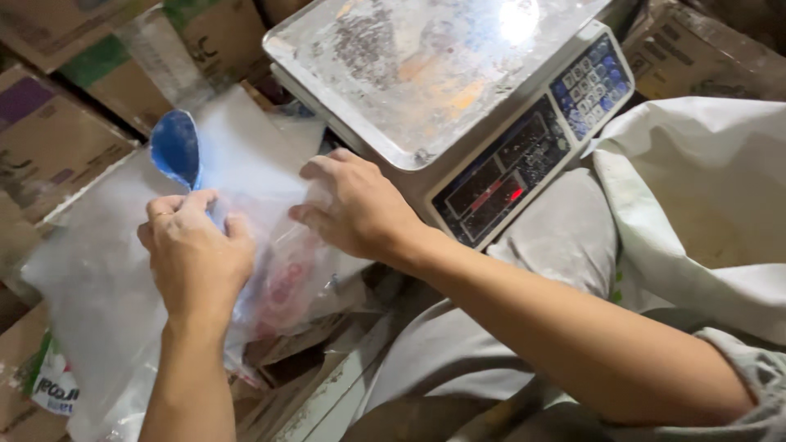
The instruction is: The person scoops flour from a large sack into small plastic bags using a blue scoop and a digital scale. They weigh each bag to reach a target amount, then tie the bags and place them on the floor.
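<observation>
The biggest thing before me is the white sack [704, 205] at the right, its mouth folded open, lying just beside my knee; next the weighing scale [458, 106], its steel pan dusty and bare, its keypad toward the sack; cardboard boxes [57, 139] lie flattened all round on the left and behind.

In front of the scale lies a pile of clear plastic bags [98, 286], and on top of it the one I am working, a thin clear plastic bag [278, 270] with red print showing through; I judge it very light, limp and slick, apt to cling to itself and slide between fingers, easy to tear if yanked; the edge of the mouth looks the best place to take it, pinched film against film, one side in each hand.

My right hand [360, 209] is curled over the bag's upper edge, fingers bent on the film, touching the scale's front corner; my left hand [196, 254] is closed on the near edge and, as far as I can tell, also grips the handle of a blue scoop [175, 147] that sticks up beyond the knuckles; the handle itself is hidden.
</observation>
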